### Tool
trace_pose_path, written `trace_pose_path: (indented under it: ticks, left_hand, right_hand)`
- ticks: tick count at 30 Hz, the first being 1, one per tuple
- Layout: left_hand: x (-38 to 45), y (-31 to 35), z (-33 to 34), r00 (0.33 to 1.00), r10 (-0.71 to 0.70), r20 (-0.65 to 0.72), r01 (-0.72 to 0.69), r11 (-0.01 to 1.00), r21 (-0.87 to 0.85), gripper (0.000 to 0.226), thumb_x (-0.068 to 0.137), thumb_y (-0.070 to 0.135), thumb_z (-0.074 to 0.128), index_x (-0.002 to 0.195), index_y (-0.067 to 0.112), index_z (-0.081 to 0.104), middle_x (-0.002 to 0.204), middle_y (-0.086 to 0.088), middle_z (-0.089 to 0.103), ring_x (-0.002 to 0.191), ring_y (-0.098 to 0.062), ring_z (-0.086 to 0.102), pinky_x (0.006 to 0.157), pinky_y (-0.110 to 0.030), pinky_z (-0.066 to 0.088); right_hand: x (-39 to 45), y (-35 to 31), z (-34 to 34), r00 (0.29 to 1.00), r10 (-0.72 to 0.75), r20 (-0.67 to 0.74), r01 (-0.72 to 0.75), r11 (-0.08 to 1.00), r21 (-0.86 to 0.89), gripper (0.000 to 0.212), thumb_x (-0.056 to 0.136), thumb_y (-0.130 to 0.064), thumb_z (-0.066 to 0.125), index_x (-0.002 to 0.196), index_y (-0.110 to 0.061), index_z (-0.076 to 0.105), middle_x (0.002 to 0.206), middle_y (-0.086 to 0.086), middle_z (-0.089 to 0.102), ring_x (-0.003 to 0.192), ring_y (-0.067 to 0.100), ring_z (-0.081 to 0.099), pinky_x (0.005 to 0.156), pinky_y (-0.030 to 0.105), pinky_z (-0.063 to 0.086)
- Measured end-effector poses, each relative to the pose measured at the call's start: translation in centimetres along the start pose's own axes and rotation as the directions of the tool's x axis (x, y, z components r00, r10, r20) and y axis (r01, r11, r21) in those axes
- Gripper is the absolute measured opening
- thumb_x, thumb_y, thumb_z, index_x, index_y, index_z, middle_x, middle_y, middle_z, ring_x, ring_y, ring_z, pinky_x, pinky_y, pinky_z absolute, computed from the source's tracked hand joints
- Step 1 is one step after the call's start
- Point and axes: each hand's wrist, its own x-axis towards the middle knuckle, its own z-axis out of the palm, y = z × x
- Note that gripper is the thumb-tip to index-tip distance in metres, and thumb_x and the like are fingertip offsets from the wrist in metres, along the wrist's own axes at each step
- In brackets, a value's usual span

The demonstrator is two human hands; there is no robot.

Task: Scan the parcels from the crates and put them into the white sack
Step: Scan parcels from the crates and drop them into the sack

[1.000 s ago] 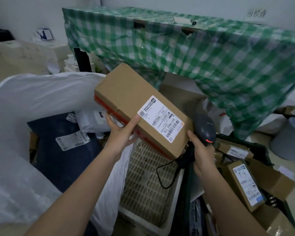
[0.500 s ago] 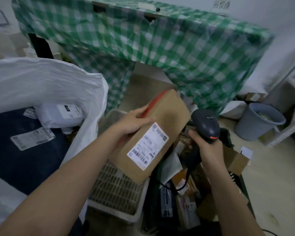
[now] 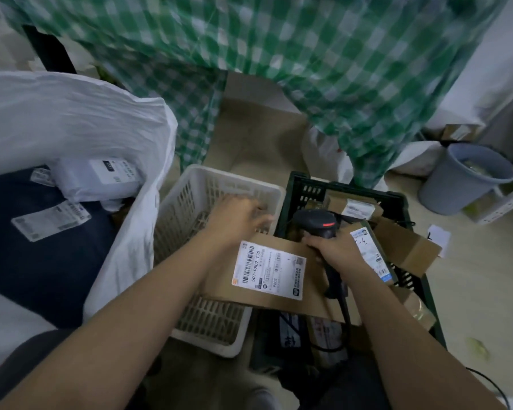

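The cardboard parcel [image 3: 273, 276] lies flat with its shipping label [image 3: 268, 269] facing up, bridging the near rim of the white crate [image 3: 190, 190] and the dark green crate [image 3: 302, 187]. The left hand [image 3: 237, 216] reaches over the white crate just beyond the parcel's far edge; its fingers are blurred, and whether they touch or hold the box cannot be told. The right hand [image 3: 335, 247] grips the handle of a black barcode scanner [image 3: 316, 223], fingers curled round it, above the parcel's right end. The green crate holds further cardboard parcels [image 3: 406, 247]. The white sack [image 3: 71, 113] stands open at left, with a white packet [image 3: 98, 179] and a dark blue parcel [image 3: 42, 261] inside. A grey bucket [image 3: 465, 179] stands at right on the floor.
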Motion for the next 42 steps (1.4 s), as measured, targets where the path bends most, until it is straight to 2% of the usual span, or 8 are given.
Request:
trace_pose_path:
  ticks: [3, 6, 9, 13, 18, 29, 36, 42]
  left_hand:
    - [-3.3, -2.5, -1.8, 0.969, -0.239, -0.059, 0.236, 0.97, -0.055, 0.074, 0.086, 0.069, 0.045, 0.139, 0.018, 0.045, 0.148, -0.011, 0.041, 0.135, -0.033, 0.038, 0.11, -0.051, 0.034]
    - [-6.9, -4.0, -2.6, 0.753, -0.496, 0.432, 0.648, 0.671, -0.36, 0.12, 0.065, 0.086, 0.052, 0.154, 0.022, 0.005, 0.161, -0.009, 0.012, 0.145, -0.035, 0.018, 0.112, -0.055, 0.028]
    - [-10.1, -3.5, -2.1, 0.535, -0.267, 0.801, 0.816, 0.408, -0.409, 0.107, 0.068, 0.072, 0.065, 0.152, 0.025, 0.018, 0.157, -0.012, 0.024, 0.138, -0.045, 0.03, 0.099, -0.058, 0.041]
    - [-10.9, -2.6, -0.1, 0.65, -0.322, 0.688, 0.758, 0.226, -0.611, 0.057, 0.085, 0.029, 0.07, 0.133, 0.02, 0.042, 0.14, -0.014, 0.049, 0.119, -0.035, 0.054, 0.091, -0.042, 0.053]
    - [-9.9, -2.8, 1.5, 0.748, -0.542, 0.382, 0.461, 0.012, -0.887, 0.048, 0.087, 0.02, 0.07, 0.13, 0.013, 0.05, 0.123, -0.01, 0.059, 0.084, -0.013, 0.059, 0.071, -0.029, 0.054]
    - [-3.1, -1.3, -9.5, 0.929, -0.165, -0.332, -0.105, 0.742, -0.662, 0.034, 0.088, 0.033, 0.067, 0.121, 0.031, 0.06, 0.12, 0.01, 0.055, 0.111, -0.012, 0.058, 0.094, -0.035, 0.051]
    - [-4.2, -4.6, -8.8, 0.912, -0.355, -0.204, 0.043, 0.578, -0.815, 0.057, 0.088, 0.034, 0.067, 0.138, 0.023, 0.04, 0.124, 0.001, 0.058, 0.097, -0.006, 0.064, 0.077, -0.017, 0.054]
    - [-5.1, -6.7, -6.7, 0.977, -0.211, -0.025, 0.085, 0.496, -0.864, 0.079, 0.069, 0.067, 0.07, 0.133, 0.061, 0.024, 0.154, 0.005, 0.03, 0.138, -0.015, 0.035, 0.111, -0.037, 0.036]
  right_hand:
    - [0.2, 0.0, -0.2, 1.0, -0.006, -0.005, 0.006, 1.0, 0.029, 0.025, 0.076, -0.029, 0.078, 0.091, -0.011, 0.068, 0.076, 0.009, 0.066, 0.065, 0.021, 0.062, 0.06, 0.029, 0.046]
    - [-0.5, -0.4, 0.1, 0.999, -0.028, -0.031, 0.028, 1.0, -0.003, 0.018, 0.076, -0.028, 0.077, 0.081, -0.015, 0.066, 0.072, 0.008, 0.066, 0.069, 0.024, 0.064, 0.068, 0.035, 0.049]
    - [-1.4, -0.9, 0.4, 0.998, -0.046, -0.045, 0.046, 0.999, -0.009, 0.016, 0.078, -0.022, 0.075, 0.073, -0.016, 0.061, 0.074, 0.007, 0.066, 0.072, 0.023, 0.062, 0.074, 0.035, 0.05]
    - [-2.5, -1.7, 1.2, 0.997, -0.079, -0.018, 0.077, 0.993, -0.086, 0.018, 0.077, -0.025, 0.076, 0.07, -0.017, 0.062, 0.08, 0.008, 0.068, 0.084, 0.027, 0.065, 0.085, 0.041, 0.054]
    - [-3.2, -2.5, 1.9, 0.992, -0.111, 0.062, 0.113, 0.993, -0.024, 0.017, 0.079, -0.017, 0.077, 0.083, -0.015, 0.06, 0.079, 0.001, 0.063, 0.072, 0.014, 0.06, 0.06, 0.027, 0.045]
    - [-3.6, -6.8, 2.7, 0.98, -0.167, -0.105, 0.196, 0.771, 0.606, 0.015, 0.08, -0.006, 0.077, 0.084, -0.015, 0.066, 0.085, 0.003, 0.071, 0.081, 0.018, 0.067, 0.081, 0.032, 0.056]
    - [-3.4, -8.1, 6.9, 0.981, -0.174, -0.083, 0.189, 0.791, 0.582, 0.012, 0.08, -0.008, 0.077, 0.081, -0.014, 0.068, 0.081, 0.0, 0.069, 0.075, 0.014, 0.065, 0.084, 0.033, 0.055]
    - [-3.2, -8.1, 7.5, 0.989, -0.132, -0.07, 0.147, 0.778, 0.611, 0.016, 0.082, -0.01, 0.076, 0.096, -0.01, 0.068, 0.093, 0.004, 0.07, 0.088, 0.019, 0.066, 0.08, 0.027, 0.056]
